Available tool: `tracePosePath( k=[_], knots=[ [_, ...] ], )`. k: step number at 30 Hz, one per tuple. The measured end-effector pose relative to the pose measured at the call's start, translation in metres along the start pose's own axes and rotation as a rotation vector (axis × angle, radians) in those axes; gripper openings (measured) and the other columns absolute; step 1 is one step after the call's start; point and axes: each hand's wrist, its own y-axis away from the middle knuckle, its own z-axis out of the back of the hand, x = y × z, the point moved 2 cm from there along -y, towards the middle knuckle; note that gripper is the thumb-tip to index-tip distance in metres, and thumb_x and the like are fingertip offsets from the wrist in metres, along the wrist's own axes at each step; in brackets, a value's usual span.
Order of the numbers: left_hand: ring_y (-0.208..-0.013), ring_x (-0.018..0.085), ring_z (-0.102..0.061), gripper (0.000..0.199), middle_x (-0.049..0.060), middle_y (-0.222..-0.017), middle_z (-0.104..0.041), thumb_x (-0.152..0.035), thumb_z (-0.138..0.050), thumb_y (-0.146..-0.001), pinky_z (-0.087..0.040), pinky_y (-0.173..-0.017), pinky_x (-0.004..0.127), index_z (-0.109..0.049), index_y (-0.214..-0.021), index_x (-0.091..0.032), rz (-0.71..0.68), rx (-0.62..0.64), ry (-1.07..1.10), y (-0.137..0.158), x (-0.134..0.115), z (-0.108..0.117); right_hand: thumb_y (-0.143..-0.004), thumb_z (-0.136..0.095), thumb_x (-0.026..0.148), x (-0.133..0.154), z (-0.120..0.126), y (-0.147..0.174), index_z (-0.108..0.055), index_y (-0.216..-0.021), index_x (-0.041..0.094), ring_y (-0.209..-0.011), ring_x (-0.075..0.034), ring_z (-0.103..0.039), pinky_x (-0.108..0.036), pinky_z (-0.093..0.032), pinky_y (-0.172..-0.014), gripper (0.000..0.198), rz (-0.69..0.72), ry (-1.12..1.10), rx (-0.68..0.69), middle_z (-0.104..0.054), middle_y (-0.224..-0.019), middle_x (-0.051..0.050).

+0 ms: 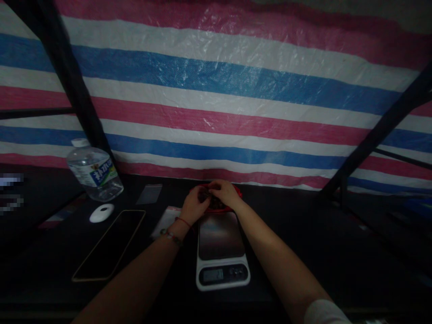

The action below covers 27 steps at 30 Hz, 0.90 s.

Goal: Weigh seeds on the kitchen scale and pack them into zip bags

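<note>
Behind the scale, a red basket (239,191) holds a pile of small dark brown pieces (218,204), too dim to name. My left hand (195,204) reaches over its left side, fingers bent inward and closed near the pieces. From the right, my right hand (224,193) arches over the basket with thumb and fingers brought together close to the left fingertips. Whatever the fingers hold is hidden. Between my forearms lies a white kitchen scale (221,238) with a dark plate and a lit display; no item sits on the plate.
A clear plastic bottle (96,173) stands at the back left, with a small clear bag (149,194) beside it. Nearer are a white rounded device (101,213) and a phone (110,245). Another plastic packet (165,220) lies by my left wrist. Striped sheeting (216,108) hangs behind.
</note>
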Motion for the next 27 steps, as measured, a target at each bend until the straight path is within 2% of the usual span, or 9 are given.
tracePosePath(
  k=[6,11,14,21,27],
  knots=[
    [-0.085,0.018,-0.067,0.029,0.004,-0.093,-0.066,-0.029,-0.065,-0.074,-0.054,-0.077,0.033,-0.053,-0.098,-0.019,0.039,-0.043,0.071,-0.001,0.000,0.000,-0.078,-0.059,0.009,0.008,0.004,0.001,-0.073,-0.090,0.018,-0.097,-0.018,-0.061,-0.034,-0.044,-0.093,0.021,0.084,0.084,-0.061,-0.070,-0.096,-0.005],
    [-0.086,0.018,-0.068,0.036,0.006,-0.094,-0.066,-0.031,-0.067,-0.074,-0.055,-0.077,0.032,-0.049,-0.102,-0.018,0.065,-0.072,0.182,-0.001,0.009,-0.005,-0.078,-0.063,0.013,0.008,0.000,0.002,-0.072,-0.099,0.018,-0.093,-0.018,-0.064,-0.032,-0.048,-0.088,0.024,0.090,-0.027,0.056,-0.071,-0.101,-0.006],
    [-0.093,0.019,-0.067,0.039,0.008,-0.101,-0.066,-0.029,-0.066,-0.074,-0.054,-0.083,0.035,-0.051,-0.108,-0.017,0.014,-0.070,0.136,-0.002,0.009,-0.005,-0.077,-0.065,0.014,0.006,-0.003,0.002,-0.073,-0.097,0.019,-0.090,-0.018,-0.065,-0.030,-0.049,-0.084,0.022,0.088,-0.010,0.093,-0.071,-0.099,-0.005],
    [-0.094,0.021,-0.064,0.027,0.007,-0.098,-0.067,-0.026,-0.063,-0.075,-0.052,-0.088,0.038,-0.060,-0.102,-0.018,-0.068,-0.027,0.007,-0.003,0.001,0.000,-0.078,-0.067,0.016,0.010,0.000,0.001,-0.074,-0.094,0.020,-0.096,-0.019,-0.063,-0.031,-0.046,-0.089,0.017,0.117,0.201,0.057,-0.072,-0.099,-0.006],
    [-0.094,0.022,-0.065,0.027,0.008,-0.098,-0.066,-0.028,-0.065,-0.076,-0.053,-0.087,0.038,-0.061,-0.101,-0.018,-0.059,-0.041,0.000,-0.003,0.005,-0.001,-0.077,-0.067,0.014,0.010,0.002,0.001,-0.074,-0.097,0.020,-0.090,-0.016,-0.066,-0.028,-0.049,-0.084,0.022,0.083,0.091,0.054,-0.073,-0.098,-0.004]
  ],
)
